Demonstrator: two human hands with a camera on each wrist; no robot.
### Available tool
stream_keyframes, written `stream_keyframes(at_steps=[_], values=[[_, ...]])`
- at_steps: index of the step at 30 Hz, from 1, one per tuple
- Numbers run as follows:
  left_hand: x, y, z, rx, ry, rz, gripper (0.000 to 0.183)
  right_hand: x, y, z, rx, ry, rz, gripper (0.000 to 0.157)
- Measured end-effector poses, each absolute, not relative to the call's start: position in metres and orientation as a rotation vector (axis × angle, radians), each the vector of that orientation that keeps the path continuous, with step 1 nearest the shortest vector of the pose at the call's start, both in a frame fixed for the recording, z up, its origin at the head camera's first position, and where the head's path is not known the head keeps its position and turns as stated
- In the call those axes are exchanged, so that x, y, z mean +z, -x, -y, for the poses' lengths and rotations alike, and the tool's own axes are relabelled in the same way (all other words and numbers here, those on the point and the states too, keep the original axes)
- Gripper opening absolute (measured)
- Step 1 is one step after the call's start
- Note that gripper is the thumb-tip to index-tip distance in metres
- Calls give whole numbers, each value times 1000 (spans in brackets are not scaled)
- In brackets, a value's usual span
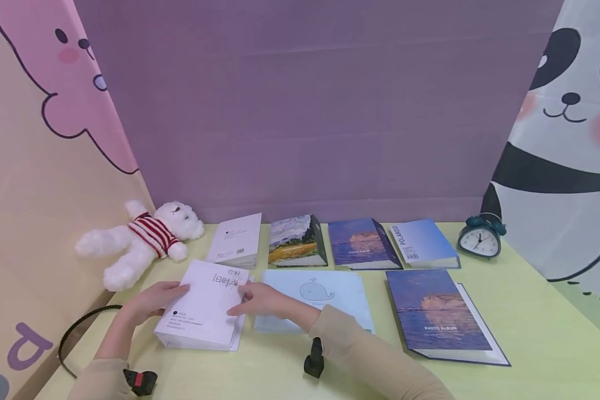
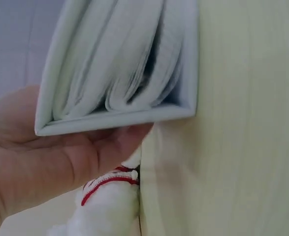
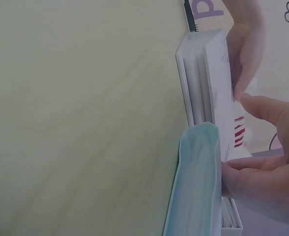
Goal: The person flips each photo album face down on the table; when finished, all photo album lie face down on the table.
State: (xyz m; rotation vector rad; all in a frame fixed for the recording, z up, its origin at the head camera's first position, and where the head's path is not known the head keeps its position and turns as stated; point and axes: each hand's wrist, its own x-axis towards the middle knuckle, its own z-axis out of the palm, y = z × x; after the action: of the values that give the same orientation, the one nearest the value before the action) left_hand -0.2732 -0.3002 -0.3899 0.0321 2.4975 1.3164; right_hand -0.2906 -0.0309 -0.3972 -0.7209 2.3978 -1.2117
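Note:
A thick white photo album with dark printed lettering lies at the front left of the table, its page block showing at the end in the left wrist view. My left hand holds it along the spine side, the thumb by the cover and the fingers along the spine. At its opposite edge, my right hand touches the cover with thumb and fingers spread apart. Part of that contact hides behind a pale blue album in the right wrist view. This whale-printed album lies under my right forearm in the head view.
Behind stand or lie a white album, a landscape album, a seascape album and a blue Polaroid album. Another seascape album lies right. A plush bear is left; an alarm clock stands right.

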Motion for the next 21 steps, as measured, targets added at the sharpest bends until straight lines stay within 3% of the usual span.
stream_keyframes(at_steps=[5,10,15,21], values=[[-389,271,300,1436,19,-2413,63,-397,293,31,-1231,685,-2381,40],[-385,268,302,1518,4,-2354,60,-395,294,34,-1242,635,-2376,29],[-382,269,307,1548,-35,-2331,64,-394,294,38,-1269,582,-2356,64],[-378,270,309,1572,-19,-2336,68,-400,296,44,-1255,636,-2335,72]])
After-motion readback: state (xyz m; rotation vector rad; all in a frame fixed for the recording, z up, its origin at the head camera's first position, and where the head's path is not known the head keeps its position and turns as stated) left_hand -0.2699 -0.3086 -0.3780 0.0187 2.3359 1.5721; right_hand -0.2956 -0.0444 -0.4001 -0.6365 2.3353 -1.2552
